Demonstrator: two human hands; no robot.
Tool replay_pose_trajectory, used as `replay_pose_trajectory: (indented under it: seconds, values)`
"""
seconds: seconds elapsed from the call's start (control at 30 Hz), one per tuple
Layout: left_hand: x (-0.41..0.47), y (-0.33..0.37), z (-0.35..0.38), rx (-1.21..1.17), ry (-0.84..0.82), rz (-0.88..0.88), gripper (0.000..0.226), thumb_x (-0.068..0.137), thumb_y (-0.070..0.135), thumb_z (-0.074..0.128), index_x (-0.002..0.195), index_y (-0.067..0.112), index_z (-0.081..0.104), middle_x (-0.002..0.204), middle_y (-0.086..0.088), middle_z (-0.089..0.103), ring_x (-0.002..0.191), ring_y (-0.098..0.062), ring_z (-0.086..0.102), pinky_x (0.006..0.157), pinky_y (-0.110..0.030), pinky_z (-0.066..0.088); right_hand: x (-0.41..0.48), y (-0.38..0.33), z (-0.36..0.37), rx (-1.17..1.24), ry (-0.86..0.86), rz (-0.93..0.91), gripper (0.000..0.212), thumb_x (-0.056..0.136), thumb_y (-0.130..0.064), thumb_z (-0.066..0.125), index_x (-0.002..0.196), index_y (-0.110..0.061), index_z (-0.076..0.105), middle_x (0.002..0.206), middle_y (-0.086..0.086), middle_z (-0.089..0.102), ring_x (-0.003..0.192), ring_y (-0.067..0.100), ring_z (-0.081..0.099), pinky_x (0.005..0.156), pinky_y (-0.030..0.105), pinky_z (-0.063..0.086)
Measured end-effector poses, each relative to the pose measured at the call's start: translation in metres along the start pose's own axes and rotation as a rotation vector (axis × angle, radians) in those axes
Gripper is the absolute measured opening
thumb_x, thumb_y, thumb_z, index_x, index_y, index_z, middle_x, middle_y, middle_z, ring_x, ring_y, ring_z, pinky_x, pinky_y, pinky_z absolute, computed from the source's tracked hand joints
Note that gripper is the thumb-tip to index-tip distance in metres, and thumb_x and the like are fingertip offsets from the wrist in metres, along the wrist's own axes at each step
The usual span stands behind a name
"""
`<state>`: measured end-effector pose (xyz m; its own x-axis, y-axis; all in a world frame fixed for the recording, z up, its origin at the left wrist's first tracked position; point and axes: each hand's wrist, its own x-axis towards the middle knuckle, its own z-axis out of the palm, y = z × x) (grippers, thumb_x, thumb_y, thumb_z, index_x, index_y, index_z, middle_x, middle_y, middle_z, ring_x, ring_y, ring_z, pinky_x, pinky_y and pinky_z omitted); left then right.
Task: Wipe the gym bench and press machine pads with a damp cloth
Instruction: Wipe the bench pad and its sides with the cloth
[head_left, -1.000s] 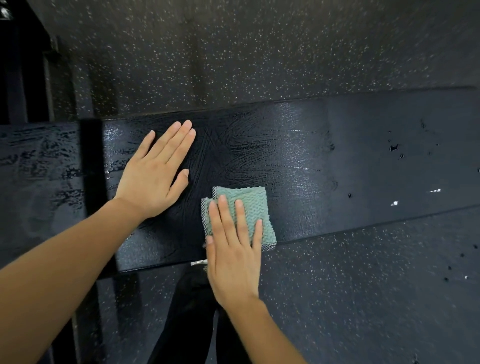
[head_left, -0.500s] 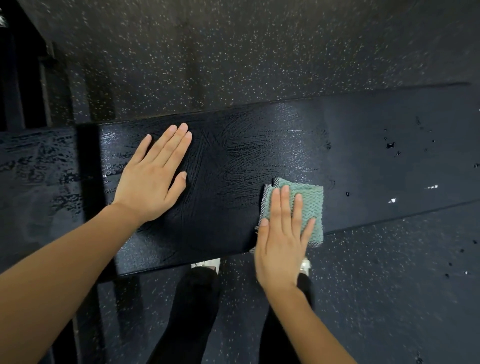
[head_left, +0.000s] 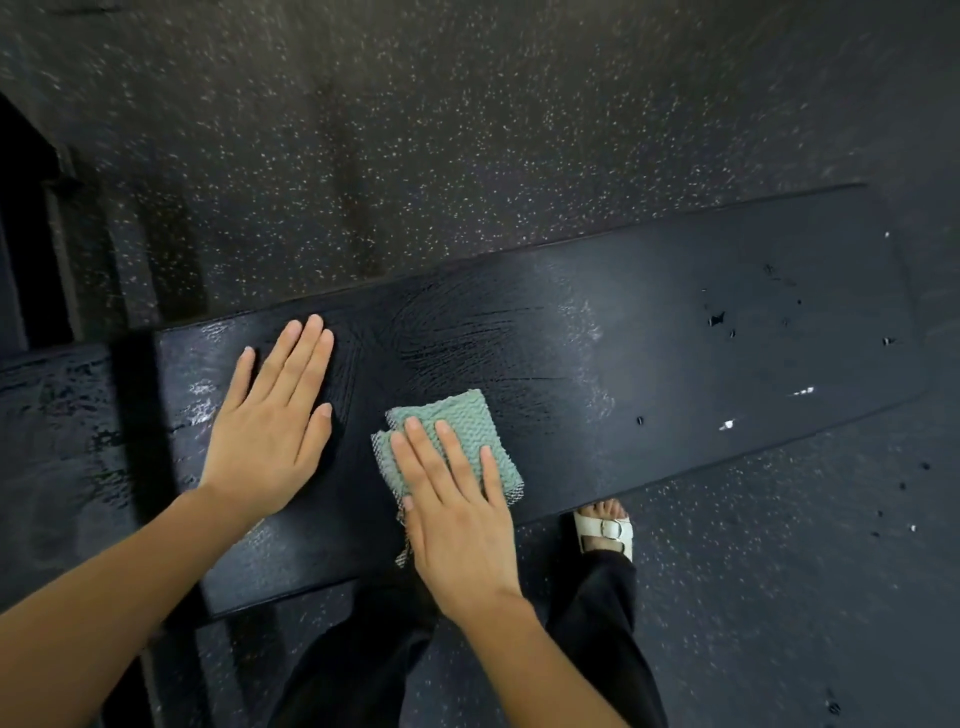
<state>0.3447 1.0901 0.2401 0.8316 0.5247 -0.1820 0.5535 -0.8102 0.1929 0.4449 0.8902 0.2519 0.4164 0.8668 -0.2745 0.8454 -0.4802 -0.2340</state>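
The green cloth (head_left: 467, 415) is pressed flat near the front edge of the bench pad (head_left: 649, 338) under the right hand (head_left: 457, 525), fingers (head_left: 452, 452) straight and slightly spread. The left hand (head_left: 265, 441) is laid flat just beside it, fingers straight and close together. Wet streaks are seen beyond the cloth.

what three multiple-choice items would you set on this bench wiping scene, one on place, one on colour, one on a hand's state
1. Where does the cloth lie?
A) in a bucket
B) on the bench pad, under the right hand
C) hung on a hook

2. What colour is the cloth?
A) green
B) red
C) white

3. How is the left hand?
A) gripping the cloth
B) raised off the pad
C) flat on the pad, fingers straight

Answers: 1 B, straight fingers press it onto the pad; 2 A, its knit reads pale green; 3 C, palm down beside the cloth, apart from it.
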Motion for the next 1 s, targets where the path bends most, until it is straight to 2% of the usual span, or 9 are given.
replay_pose_trajectory:
  seconds: [0.13, 0.3, 0.43, 0.5, 0.57, 0.73, 0.83, 1.0]
  values:
    - [0.002, 0.012, 0.003, -0.001, -0.012, -0.063, 0.063, 0.101, 0.032, 0.022, 0.158, 0.008, 0.009, 0.167, -0.004, 0.007, 0.154, -0.02, 0.003, 0.124, -0.037, -0.005, 0.007, 0.045, -0.012, -0.003, 0.026, 0.055, 0.058, 0.1, -0.03, 0.031, 0.157, -0.025, 0.025, 0.164, -0.009, 0.02, 0.15, 0.014, 0.018, 0.118, 0.045, 0.017]
    - [0.006, 0.027, 0.004, -0.06, 0.003, -0.126, 0.063, 0.102, 0.034, 0.02, 0.159, 0.009, 0.006, 0.167, -0.003, 0.003, 0.154, -0.019, -0.001, 0.123, -0.034, -0.008, 0.015, 0.106, -0.026, -0.046, 0.064, 0.099, 0.056, 0.102, -0.03, 0.027, 0.157, -0.023, 0.023, 0.164, -0.007, 0.02, 0.151, 0.016, 0.015, 0.12, 0.046, 0.013]
    - [0.015, 0.048, 0.007, -0.073, 0.034, -0.13, 0.063, 0.102, 0.033, 0.021, 0.158, 0.008, 0.008, 0.167, -0.003, 0.003, 0.154, -0.018, -0.002, 0.124, -0.034, -0.009, 0.019, 0.105, -0.027, -0.049, 0.07, 0.13, 0.058, 0.102, -0.03, 0.024, 0.158, -0.021, 0.019, 0.166, -0.005, 0.016, 0.153, 0.022, 0.013, 0.12, 0.05, 0.01]
    - [0.021, 0.06, 0.009, -0.085, 0.05, -0.135, 0.063, 0.102, 0.033, 0.021, 0.158, 0.007, 0.009, 0.167, -0.004, 0.005, 0.154, -0.018, -0.001, 0.124, -0.033, -0.009, 0.02, 0.094, -0.025, -0.047, 0.058, 0.071, 0.059, 0.101, -0.031, 0.026, 0.158, -0.02, 0.019, 0.166, -0.004, 0.015, 0.153, 0.025, 0.012, 0.12, 0.053, 0.009]
    - [0.027, 0.072, 0.01, -0.089, 0.068, -0.146, 0.063, 0.102, 0.033, 0.022, 0.158, 0.007, 0.011, 0.166, -0.004, 0.006, 0.154, -0.016, -0.001, 0.123, -0.033, -0.009, 0.021, 0.095, -0.025, -0.062, 0.026, -0.08, 0.06, 0.1, -0.031, 0.029, 0.158, -0.021, 0.02, 0.166, -0.004, 0.016, 0.153, 0.024, 0.014, 0.12, 0.053, 0.011]
    - [0.041, 0.091, 0.013, -0.081, 0.092, -0.174, 0.063, 0.102, 0.032, 0.022, 0.158, 0.007, 0.011, 0.166, -0.005, 0.006, 0.154, -0.019, 0.001, 0.123, -0.034, -0.007, 0.04, 0.138, -0.037, -0.127, -0.018, -0.36, 0.059, 0.1, -0.03, 0.032, 0.157, -0.023, 0.022, 0.164, -0.007, 0.021, 0.151, 0.017, 0.018, 0.121, 0.047, 0.015]
    - [0.053, 0.104, 0.014, -0.083, 0.099, -0.178, 0.062, 0.102, 0.032, 0.023, 0.158, 0.008, 0.011, 0.166, -0.005, 0.006, 0.154, -0.02, 0.001, 0.123, -0.035, -0.007, 0.059, 0.156, -0.045, -0.128, 0.001, -0.382, 0.056, 0.101, -0.03, 0.03, 0.157, -0.023, 0.025, 0.163, -0.008, 0.023, 0.151, 0.016, 0.02, 0.122, 0.046, 0.013]
    - [0.071, 0.125, 0.016, -0.066, 0.125, -0.237, 0.062, 0.102, 0.032, 0.022, 0.158, 0.007, 0.011, 0.166, -0.004, 0.005, 0.154, -0.019, 0.0, 0.123, -0.035, -0.008, 0.097, 0.173, -0.058, -0.089, 0.034, -0.315, 0.056, 0.102, -0.03, 0.026, 0.158, -0.024, 0.022, 0.164, -0.008, 0.021, 0.152, 0.015, 0.015, 0.123, 0.045, 0.007]
